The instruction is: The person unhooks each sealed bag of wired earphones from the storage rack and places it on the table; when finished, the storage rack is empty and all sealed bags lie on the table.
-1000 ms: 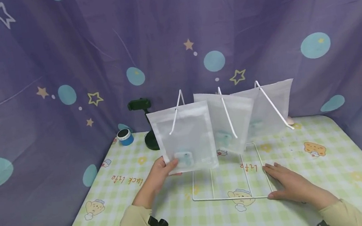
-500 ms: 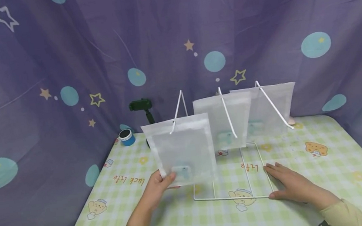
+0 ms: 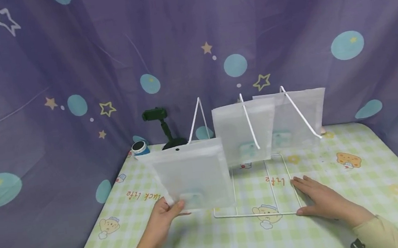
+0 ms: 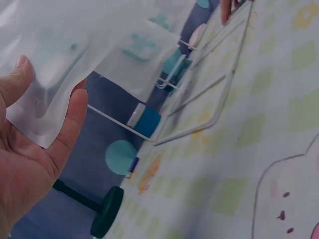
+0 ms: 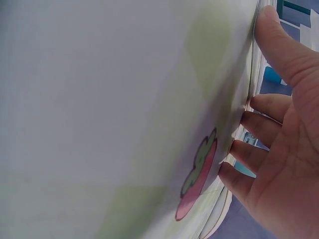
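Observation:
My left hand (image 3: 161, 219) pinches the lower left corner of a frosted white zip bag (image 3: 193, 173), thumb in front. A teal-patterned item shows faintly inside, and a small hole sits near the bag's top edge. The bag overlaps the front of the left hook of a white wire rack (image 3: 257, 215). Two similar bags hang on the other hooks: a middle bag (image 3: 245, 129) and a right bag (image 3: 299, 116). Flat on the cloth, my right hand (image 3: 327, 203) touches the right front corner of the rack's base with thumb and fingertips.
Behind the rack at left stands a dark green phone stand (image 3: 166, 129). A blue jar (image 3: 140, 148) with a white-rimmed lid is at the table's back left corner. A checked cloth (image 3: 375, 185) covers the table; a purple curtain (image 3: 173, 28) hangs behind.
My left hand has drawn its bag down and toward me along the left hook, and the bag's hole now shows clear of the wire. The other bags have stopped swinging. My right hand stays put.

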### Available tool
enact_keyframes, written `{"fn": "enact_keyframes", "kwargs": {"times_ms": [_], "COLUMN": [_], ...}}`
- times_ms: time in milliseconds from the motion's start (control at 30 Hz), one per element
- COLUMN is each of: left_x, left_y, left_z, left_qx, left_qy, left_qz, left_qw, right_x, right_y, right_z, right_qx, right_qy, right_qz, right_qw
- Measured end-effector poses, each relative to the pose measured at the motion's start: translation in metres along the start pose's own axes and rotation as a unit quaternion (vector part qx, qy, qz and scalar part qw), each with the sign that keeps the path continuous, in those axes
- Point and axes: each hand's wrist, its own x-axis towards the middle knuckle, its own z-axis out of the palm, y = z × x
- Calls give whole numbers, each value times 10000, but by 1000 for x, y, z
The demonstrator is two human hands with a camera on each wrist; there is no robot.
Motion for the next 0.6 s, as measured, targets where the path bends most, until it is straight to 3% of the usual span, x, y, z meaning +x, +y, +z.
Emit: {"fn": "enact_keyframes", "kwargs": {"times_ms": [133, 367, 600], "left_x": [-5, -16, -24], "left_y": [9, 19, 17], "left_z": [-8, -37, -70], "left_qx": [-39, -473, -633], "left_qy": [-90, 452, 1009], "left_qz": [301, 592, 259], "left_qw": [9995, 9961, 9925], "right_x": [0, 0, -1], "right_y": [0, -1, -1], "right_z": [0, 0, -1], "right_qx": [15, 57, 101], "right_qy": [-14, -42, -22], "right_qz": [-17, -33, -34], "right_qw": [10000, 10000, 9999]}}
